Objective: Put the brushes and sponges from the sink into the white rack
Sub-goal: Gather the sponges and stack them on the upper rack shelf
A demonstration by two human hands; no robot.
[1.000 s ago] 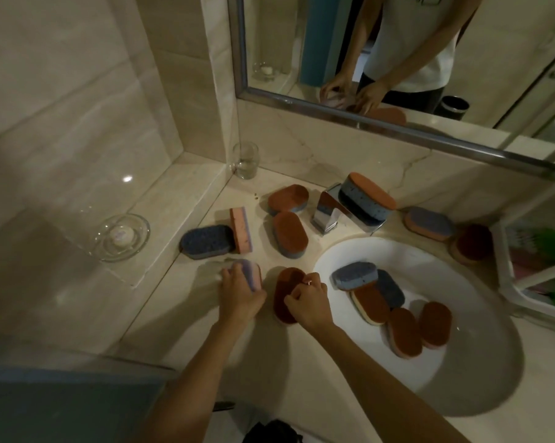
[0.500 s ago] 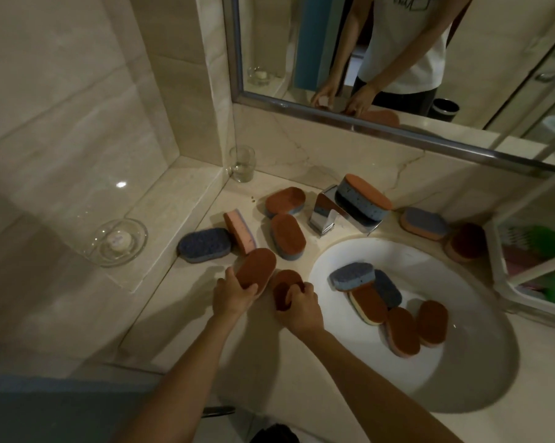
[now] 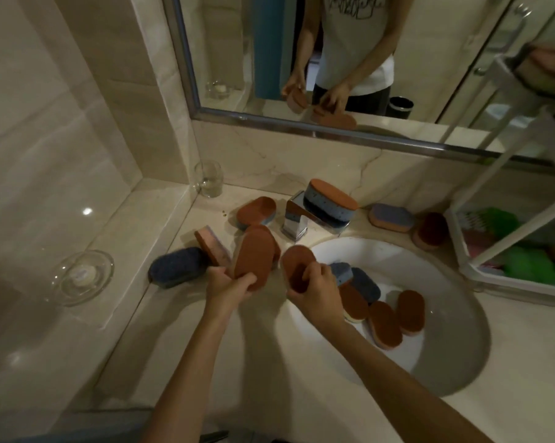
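Each hand gripped 1 sponge: left hand, right hand. The rack stood right of the sink, where about 5 sponges remained. Most work looked undone.

A: table finish?
B: polished stone, glossy, veined. Sink smooth white glazed ceramic.
A: faucet?
B: chrome metal, mirror-bright.
A: sponges?
B: sponge in left hand has a rough matt brown scouring face. Blue sponge porous foam. Tumbler clear glass.
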